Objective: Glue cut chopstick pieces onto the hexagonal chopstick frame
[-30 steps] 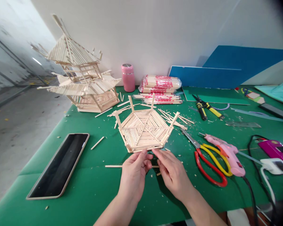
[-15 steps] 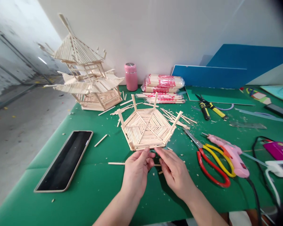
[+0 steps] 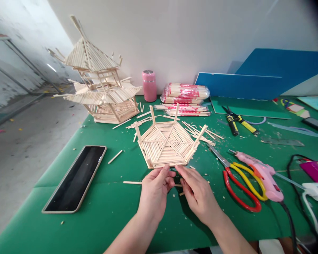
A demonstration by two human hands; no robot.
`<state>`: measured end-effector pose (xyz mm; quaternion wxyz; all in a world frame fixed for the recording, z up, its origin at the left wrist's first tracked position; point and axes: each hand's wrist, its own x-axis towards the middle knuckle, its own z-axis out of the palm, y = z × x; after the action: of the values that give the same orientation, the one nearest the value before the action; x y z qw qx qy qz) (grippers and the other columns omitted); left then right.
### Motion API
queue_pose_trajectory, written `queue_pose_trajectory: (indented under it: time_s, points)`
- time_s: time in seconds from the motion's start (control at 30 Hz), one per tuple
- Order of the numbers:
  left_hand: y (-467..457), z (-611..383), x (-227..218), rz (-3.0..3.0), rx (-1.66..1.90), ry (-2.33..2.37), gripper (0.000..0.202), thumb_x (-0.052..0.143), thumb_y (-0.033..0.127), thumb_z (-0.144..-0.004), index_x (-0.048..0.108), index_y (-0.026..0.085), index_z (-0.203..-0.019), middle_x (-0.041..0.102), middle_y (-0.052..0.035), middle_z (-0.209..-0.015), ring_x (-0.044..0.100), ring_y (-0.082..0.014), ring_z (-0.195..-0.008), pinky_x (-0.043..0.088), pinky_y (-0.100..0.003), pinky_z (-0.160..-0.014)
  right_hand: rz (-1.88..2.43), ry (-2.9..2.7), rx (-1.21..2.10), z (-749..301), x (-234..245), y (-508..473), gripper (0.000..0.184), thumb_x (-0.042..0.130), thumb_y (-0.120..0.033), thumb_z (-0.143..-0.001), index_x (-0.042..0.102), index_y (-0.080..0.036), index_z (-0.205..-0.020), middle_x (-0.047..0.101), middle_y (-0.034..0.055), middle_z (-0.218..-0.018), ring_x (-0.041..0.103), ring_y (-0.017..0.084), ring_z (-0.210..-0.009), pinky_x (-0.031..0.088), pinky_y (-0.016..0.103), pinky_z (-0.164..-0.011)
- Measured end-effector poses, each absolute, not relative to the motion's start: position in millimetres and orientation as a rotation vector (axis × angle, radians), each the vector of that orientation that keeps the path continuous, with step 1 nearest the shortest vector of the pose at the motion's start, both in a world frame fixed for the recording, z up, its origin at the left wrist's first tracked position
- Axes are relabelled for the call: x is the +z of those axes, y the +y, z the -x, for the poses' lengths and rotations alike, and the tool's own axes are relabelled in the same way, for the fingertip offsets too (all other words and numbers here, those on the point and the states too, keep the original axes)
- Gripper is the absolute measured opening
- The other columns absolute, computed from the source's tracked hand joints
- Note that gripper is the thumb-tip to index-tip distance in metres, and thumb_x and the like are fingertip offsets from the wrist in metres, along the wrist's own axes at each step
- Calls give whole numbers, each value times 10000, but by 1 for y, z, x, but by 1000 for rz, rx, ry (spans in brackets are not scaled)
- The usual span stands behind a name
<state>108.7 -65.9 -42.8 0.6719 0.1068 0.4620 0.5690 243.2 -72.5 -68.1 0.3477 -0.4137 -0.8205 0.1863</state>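
A hexagonal base of pale wooden sticks (image 3: 166,144) lies on the green table, with short posts rising at its corners. At its near edge my left hand (image 3: 154,188) is closed, thumb and forefinger pinched against the rim stick. My right hand (image 3: 198,192) is closed beside it, the forefinger tip touching the same rim; its other fingers are curled under. The fingertips hide part of that edge. A loose wooden stick (image 3: 131,182) lies on the table, partly hidden by my left hand.
A stick pagoda (image 3: 103,88) stands back left, near a pink bottle (image 3: 149,86) and bagged sticks (image 3: 184,93). On the left lies a phone (image 3: 75,180). Scissors (image 3: 241,187), a pink glue gun (image 3: 262,174) with its cord, and yellow-black pliers (image 3: 238,121) lie right.
The whole scene sits slightly further right in the picture. Both hands keep the same hold at the base's near edge.
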Motion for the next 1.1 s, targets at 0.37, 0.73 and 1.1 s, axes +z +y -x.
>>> queue_pose_trajectory:
  time_s: [0.37, 0.73, 1.1]
  points:
    - [-66, -108, -44, -263, 1270, 1033, 149, 698, 239, -647, 630, 111, -679, 626, -20, -576, 489, -52, -447, 396, -169, -468, 1067, -2126, 513, -242, -66, -72, 518, 374, -54, -821, 346, -202, -1318, 537, 78, -1204, 470, 187, -1112, 429, 382, -918]
    - [-65, -108, -44, -268, 1271, 1027, 152, 698, 241, -646, 630, 111, -686, 623, -20, -573, 488, -53, -447, 397, -169, -465, 1053, -2122, 524, -242, -65, -71, 546, 366, -54, -818, 318, -224, -1334, 529, 73, -1215, 473, 198, -1116, 438, 397, -903]
    - [-66, -109, -43, -259, 1269, 1035, 140, 694, 246, -646, 635, 120, -663, 624, -19, -576, 487, -54, -444, 392, -173, -467, 1065, -2136, 537, -243, -68, -72, 527, 374, -60, -829, 314, -208, -1332, 514, 72, -1231, 448, 185, -1135, 408, 389, -939]
